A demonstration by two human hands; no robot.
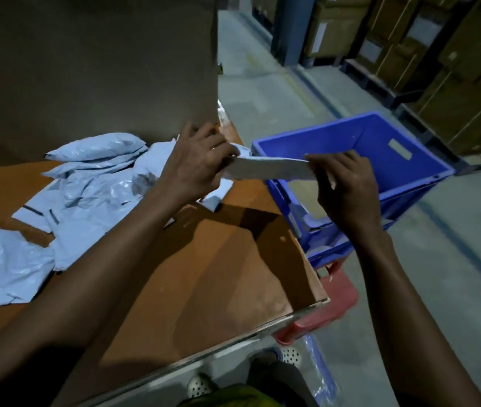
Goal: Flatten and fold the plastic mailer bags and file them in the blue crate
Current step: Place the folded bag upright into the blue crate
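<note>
As I watch, a folded mailer bag (268,168) is held taut.
Left hand (201,160) pinches its nine-o'clock end, right hand (348,189) its three-o'clock end, seemingly over the blue crate (350,136).

Orange-brown counter (204,274) with a pale metal edge, filling the lower left of the frame. On it, at centre left, lies a loose heap of pale blue-grey mailer bags (80,195), some puffed, some flat. Behind them, upper left, stands a large brown cardboard box (86,69). Grey floor (262,83) at right bears stacked cartons (453,54) on dark pallets (375,82), upper right.
</note>
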